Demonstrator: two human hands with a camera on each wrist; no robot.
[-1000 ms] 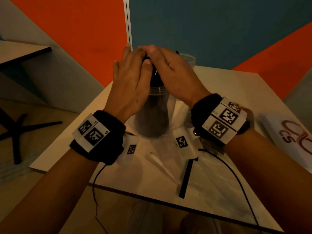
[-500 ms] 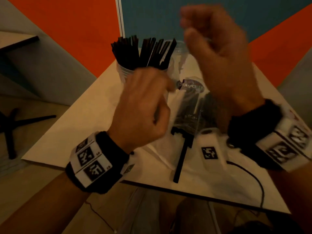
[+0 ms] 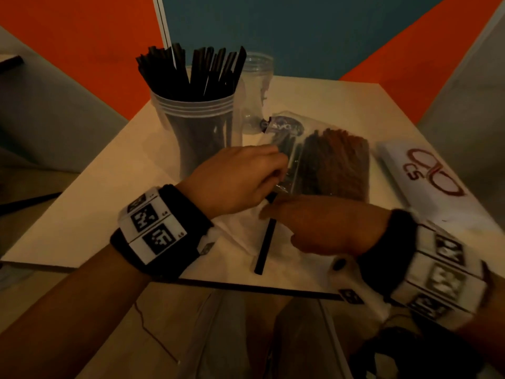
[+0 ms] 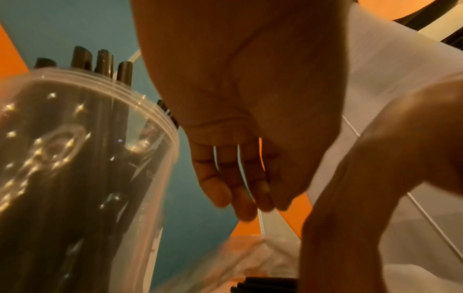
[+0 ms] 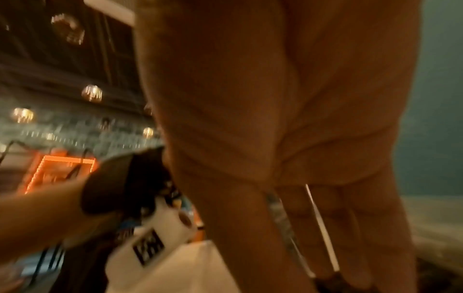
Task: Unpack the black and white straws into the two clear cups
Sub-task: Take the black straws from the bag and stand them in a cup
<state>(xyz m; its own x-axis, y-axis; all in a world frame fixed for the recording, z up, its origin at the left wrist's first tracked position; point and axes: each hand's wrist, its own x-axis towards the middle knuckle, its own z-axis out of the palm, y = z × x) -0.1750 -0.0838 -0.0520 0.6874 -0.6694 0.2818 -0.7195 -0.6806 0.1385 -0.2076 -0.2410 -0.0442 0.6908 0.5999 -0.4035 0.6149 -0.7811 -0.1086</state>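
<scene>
While the near cup (image 3: 203, 124) stands upright at the far left of the table (image 3: 82, 203), already crowded with black straws (image 3: 191, 72) fanning above its rim, we judge the black half mostly done, which would explain why both hands have come down to the bags; the second cup (image 3: 255, 91) waits just behind it, holding no straws that we can see. Our left hand (image 3: 240, 181) lies with fingers curled at the near end of the clear bag (image 3: 289, 149) that holds a few more black straws, probably to draw them out, though we cannot tell whether it grips plastic or straw. Our right hand (image 3: 325, 225) reaches across just below, fingers long and fairly straight, gripping nothing we can make out. One loose straw (image 3: 265, 244) lies on the table beneath them. Beside the bag lies a fuller pack (image 3: 336, 162), brownish in this dim light
</scene>
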